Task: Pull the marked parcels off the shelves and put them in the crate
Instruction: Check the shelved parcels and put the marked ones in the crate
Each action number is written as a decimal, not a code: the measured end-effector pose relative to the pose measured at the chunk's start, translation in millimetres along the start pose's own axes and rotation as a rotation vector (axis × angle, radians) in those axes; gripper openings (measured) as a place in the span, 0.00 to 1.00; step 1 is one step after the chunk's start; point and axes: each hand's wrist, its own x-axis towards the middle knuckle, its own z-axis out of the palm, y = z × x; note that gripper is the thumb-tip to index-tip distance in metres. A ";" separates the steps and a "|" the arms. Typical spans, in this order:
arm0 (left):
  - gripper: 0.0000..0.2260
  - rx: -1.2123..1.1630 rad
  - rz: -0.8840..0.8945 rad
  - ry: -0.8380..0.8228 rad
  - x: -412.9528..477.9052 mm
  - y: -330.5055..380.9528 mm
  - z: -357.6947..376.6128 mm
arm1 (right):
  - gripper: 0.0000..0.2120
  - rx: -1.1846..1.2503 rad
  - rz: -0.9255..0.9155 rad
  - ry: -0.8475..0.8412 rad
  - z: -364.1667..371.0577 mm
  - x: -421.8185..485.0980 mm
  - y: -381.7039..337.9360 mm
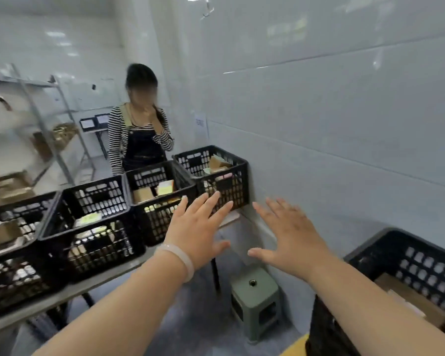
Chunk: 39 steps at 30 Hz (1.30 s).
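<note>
Between picks: our left hand (199,227) and right hand (290,233) spread flat, empty. Next we need the shelves (36,119), seemingly stocked, then a crate (406,276).

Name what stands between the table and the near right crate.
A green stool stands there, between the table and the crate; the head view shows it.

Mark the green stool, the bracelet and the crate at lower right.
green stool (253,292): head view, seat top, just in front of the hole.
bracelet (177,256): head view, band across the left wrist.
lower-right crate (421,268): head view, perforated inner wall.
</note>
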 end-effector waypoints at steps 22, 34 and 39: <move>0.35 0.478 -1.107 0.028 -574.8 -181.7 -217.9 | 0.44 0.321 -1.275 0.074 -23.4 -86.4 -612.6; 0.33 0.841 -1.628 -0.077 -698.6 -17.0 -319.0 | 0.43 0.671 -1.745 0.045 -75.1 -247.2 -704.5; 0.32 0.891 -1.831 -0.083 -732.0 54.1 -345.6 | 0.40 0.867 -1.899 -0.033 -99.5 -334.5 -704.0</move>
